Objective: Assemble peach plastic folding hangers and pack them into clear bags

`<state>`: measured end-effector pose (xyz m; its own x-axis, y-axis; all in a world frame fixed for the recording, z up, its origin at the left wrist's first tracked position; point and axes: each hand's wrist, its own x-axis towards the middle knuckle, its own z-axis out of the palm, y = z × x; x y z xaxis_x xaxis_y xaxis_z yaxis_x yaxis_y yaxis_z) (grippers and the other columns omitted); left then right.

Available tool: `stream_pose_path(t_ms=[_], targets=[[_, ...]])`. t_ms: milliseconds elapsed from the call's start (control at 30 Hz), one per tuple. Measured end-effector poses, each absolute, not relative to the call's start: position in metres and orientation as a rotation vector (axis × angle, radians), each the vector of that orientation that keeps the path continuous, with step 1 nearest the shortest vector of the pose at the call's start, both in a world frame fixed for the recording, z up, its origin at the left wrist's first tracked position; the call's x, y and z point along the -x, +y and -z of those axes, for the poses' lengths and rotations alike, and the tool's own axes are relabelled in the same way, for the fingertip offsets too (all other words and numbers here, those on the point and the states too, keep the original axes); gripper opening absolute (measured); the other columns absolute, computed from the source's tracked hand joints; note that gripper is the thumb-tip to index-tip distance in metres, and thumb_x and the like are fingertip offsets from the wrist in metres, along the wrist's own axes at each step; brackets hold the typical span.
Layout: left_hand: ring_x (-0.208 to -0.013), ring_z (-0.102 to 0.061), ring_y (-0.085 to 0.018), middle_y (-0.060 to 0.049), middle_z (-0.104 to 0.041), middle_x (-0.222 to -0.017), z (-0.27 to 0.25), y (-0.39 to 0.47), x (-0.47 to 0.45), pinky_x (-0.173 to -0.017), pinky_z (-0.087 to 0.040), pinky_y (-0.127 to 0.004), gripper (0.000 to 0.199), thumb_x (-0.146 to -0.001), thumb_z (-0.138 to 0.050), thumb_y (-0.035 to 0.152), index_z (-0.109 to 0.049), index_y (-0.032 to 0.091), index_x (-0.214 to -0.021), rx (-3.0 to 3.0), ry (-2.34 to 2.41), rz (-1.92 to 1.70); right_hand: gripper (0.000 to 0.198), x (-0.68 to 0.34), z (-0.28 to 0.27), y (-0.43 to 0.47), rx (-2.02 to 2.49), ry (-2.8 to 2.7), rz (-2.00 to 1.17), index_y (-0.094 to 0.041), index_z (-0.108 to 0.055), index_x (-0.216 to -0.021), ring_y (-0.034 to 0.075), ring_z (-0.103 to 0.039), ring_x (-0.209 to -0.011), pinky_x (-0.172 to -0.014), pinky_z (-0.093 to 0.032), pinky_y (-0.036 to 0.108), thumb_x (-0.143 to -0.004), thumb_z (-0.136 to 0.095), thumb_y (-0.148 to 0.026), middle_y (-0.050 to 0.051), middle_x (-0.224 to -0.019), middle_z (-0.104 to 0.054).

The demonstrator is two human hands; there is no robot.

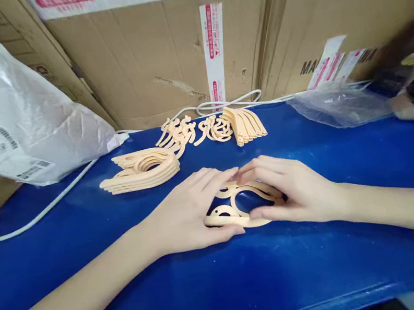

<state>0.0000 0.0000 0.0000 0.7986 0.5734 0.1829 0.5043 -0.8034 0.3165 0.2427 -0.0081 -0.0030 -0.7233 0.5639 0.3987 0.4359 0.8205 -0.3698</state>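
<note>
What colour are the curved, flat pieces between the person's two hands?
The curved, flat pieces are a plain pale beige, shown in the head view, the only one.

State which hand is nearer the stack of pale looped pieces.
Left. The left hand is just on the near side of the stack, toward its right; the right hand is farther off, to the right beyond the left hand.

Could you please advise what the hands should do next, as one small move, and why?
I would probably press the pale curved pieces gently inward: the left hand and the right hand curl around them from opposite sides, and open gaps show between the curves, so light pressure might settle any loose fit.
</note>
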Motion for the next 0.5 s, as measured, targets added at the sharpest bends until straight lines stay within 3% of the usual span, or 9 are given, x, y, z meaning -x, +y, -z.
stream_pose_path(t_ms=[133,333,500], targets=[[-0.108,-0.056,-0.026,-0.013,-0.058,-0.122,0.0,-0.0012,-0.0027,-0.092,-0.049,-0.04,0.076,-0.08,-0.068,0.051,-0.039,0.012,-0.138,-2.768,0.861,-0.515,0.031,-0.2456,0.0049,-0.0098,1.002,-2.309,-0.361,-0.014,-0.059,-0.108,0.017,-0.059,-0.09,-0.078,-0.046,0.029,-0.094,-0.055,-0.041,0.006,-0.1,-0.065],[-0.107,-0.058,-0.026,-0.016,-0.059,-0.121,-0.0007,-0.0005,-0.0019,-0.093,-0.049,-0.04,0.067,-0.081,-0.067,0.047,-0.046,0.007,-0.132,-2.844,0.834,-0.745,0.032,-0.2441,0.0027,-0.0086,1.236,-2.149,-0.616,-0.02,-0.058,-0.11,0.012,-0.054,-0.065,-0.061,-0.04,0.026,-0.096,-0.048,-0.048,-0.003,-0.075,-0.059],[-0.106,-0.059,-0.027,-0.018,-0.06,-0.118,-0.0025,0.001,-0.003,-0.091,-0.05,-0.04,0.061,-0.082,-0.067,0.043,-0.05,0.005,-0.127,-2.911,0.838,-0.862,0.037,-0.2456,0.0006,-0.009,1.28,-2.078,-0.739,-0.019,-0.054,-0.078,0.009,-0.04,-0.055,-0.051,-0.029,0.025,-0.096,-0.046,-0.05,-0.006,-0.061,-0.047]])
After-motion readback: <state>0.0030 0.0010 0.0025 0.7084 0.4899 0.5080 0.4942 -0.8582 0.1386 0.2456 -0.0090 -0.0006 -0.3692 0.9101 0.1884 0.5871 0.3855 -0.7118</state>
